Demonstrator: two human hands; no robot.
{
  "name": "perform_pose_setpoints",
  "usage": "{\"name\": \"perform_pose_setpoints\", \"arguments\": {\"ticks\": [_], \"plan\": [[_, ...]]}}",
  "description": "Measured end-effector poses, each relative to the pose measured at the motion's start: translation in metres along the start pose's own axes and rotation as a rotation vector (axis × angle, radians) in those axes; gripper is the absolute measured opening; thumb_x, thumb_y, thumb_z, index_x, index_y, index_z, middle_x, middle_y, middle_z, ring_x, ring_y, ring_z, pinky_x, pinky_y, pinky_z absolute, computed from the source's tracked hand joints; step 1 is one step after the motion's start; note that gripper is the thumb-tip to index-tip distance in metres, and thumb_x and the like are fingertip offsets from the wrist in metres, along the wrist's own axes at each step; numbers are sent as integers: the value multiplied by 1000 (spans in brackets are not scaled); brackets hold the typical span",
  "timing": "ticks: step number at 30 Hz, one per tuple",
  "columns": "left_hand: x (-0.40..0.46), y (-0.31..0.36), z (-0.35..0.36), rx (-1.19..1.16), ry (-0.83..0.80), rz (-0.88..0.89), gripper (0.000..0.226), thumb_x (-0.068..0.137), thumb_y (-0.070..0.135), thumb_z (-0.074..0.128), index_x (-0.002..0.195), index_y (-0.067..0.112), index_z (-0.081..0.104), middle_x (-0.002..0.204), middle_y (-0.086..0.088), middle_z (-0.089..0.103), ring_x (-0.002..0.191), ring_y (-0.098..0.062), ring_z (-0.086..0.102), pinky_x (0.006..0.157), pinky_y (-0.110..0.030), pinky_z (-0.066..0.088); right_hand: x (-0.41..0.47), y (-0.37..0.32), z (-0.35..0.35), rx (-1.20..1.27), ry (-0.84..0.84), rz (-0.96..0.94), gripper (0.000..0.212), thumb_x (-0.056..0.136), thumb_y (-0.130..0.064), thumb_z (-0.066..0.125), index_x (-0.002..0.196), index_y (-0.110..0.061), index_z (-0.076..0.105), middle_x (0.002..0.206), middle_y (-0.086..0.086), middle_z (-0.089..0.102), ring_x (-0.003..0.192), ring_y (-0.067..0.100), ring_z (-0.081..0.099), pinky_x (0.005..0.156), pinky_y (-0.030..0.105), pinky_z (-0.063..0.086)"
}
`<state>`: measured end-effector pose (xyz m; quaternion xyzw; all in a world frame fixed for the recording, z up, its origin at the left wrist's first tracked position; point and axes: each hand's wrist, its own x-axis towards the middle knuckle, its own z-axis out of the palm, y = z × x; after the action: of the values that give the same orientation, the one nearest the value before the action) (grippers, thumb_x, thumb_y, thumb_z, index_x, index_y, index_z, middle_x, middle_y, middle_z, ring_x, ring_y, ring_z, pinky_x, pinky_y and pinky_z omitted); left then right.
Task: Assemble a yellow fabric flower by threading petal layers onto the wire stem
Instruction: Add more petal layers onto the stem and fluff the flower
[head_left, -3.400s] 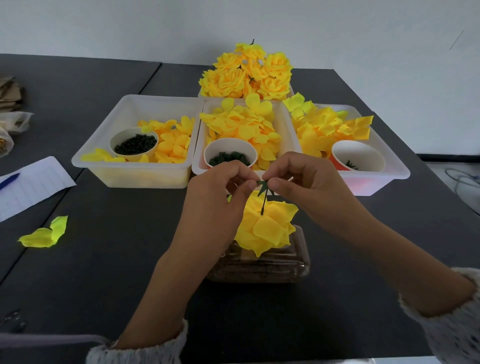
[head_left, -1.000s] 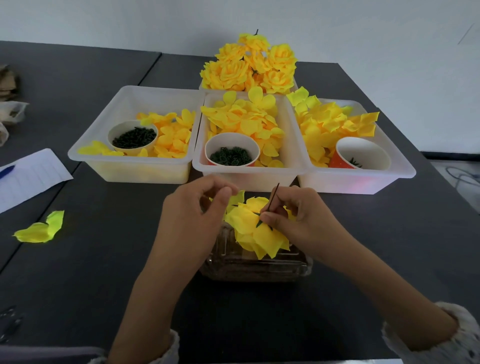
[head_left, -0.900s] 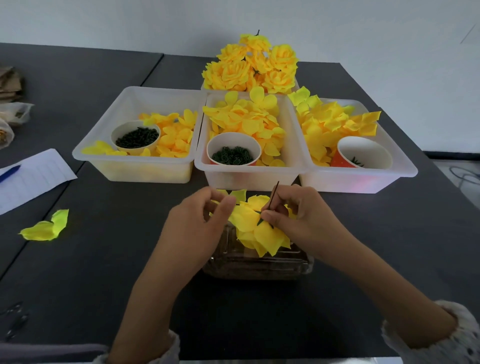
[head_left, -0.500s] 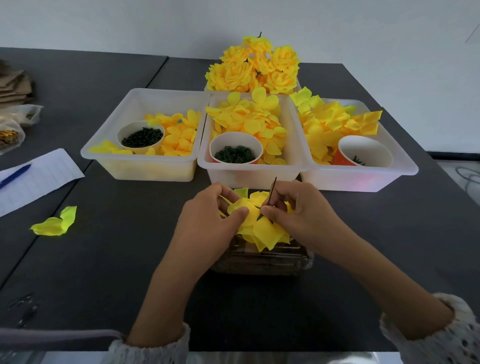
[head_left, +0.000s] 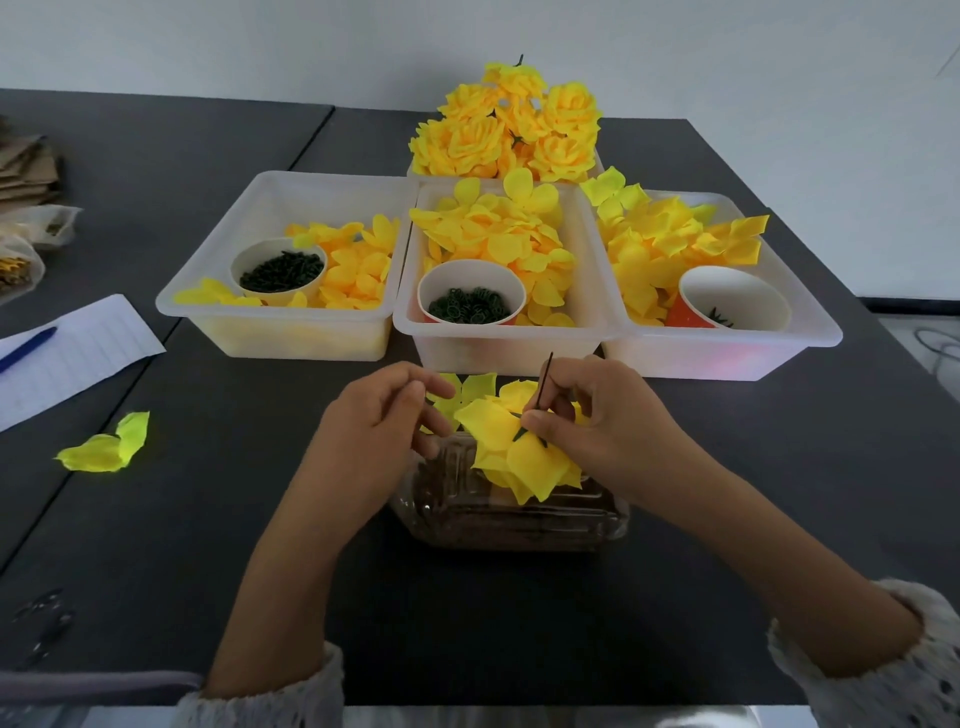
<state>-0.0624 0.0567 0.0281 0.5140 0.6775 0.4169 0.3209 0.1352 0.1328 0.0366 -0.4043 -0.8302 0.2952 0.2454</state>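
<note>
Yellow fabric petals of a part-built flower (head_left: 511, 447) fanned out over a clear plastic box (head_left: 511, 512) near the table's front edge, while the thin dark wire stem (head_left: 544, 382) rose from the bloom's centre, its long axis near upright and its free tip tilted slightly right and away, toward the far tubs. A person's right hand (head_left: 605, 426) pinched the stem low down between thumb and fingertips, just above a small green calyx (head_left: 524, 432). The left hand (head_left: 382, 426), just left of the flower, had its fingers curled together at a pale petal layer's (head_left: 460, 392) edge; whether they gripped it could not be told. Beyond stood three white tubs: the left tub (head_left: 283, 332) held petals and a cup of dark green pieces, the middle tub (head_left: 498, 340) petals and a cup of green rings, the right tub (head_left: 727, 358) petals and a nearly empty cup. Finished flowers (head_left: 506, 130) were heaped behind.
</note>
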Motion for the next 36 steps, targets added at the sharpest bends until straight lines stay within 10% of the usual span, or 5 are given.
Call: {"name": "perform_pose_setpoints", "arguments": {"ticks": [7,17,22,27,36], "plan": [[-2,0,-3,87,-246,231,19,93,30,56,103,45,61,91,17,66,84,-8,69,71,-32,58,0,2,0,-7,15,-9,21,82,-26,72,67,-26,57,69,-4,55,70,4,47,57,15,36],[8,-10,-24,-2,334,178,17,100,34,40,93,36,55,93,18,63,84,-3,61,72,-41,52,21,22,-39,119,-108,-5,17,91,-23,61,93,-39,65,82,-5,57,67,7,52,62,15,44],[1,15,-2,1,159,274,10,94,36,49,95,38,58,88,20,61,71,0,58,59,-10,44,58,34,-44,-56,-369,95,23,93,-43,54,104,-30,68,96,-10,62,83,0,56,73,19,41],[-8,21,32,135,16,314,22,79,50,59,101,44,59,108,29,47,110,1,45,81,-26,47,75,26,-31,14,-559,33,12,87,-28,70,89,-18,66,78,-6,61,65,1,52,63,21,41],[-4,17,55,255,238,307,8,76,40,68,83,37,67,90,18,51,93,-4,37,74,-16,33,79,20,-27,96,-701,12,20,89,-23,67,70,-25,61,60,-13,52,55,1,44,54,18,35]]}}
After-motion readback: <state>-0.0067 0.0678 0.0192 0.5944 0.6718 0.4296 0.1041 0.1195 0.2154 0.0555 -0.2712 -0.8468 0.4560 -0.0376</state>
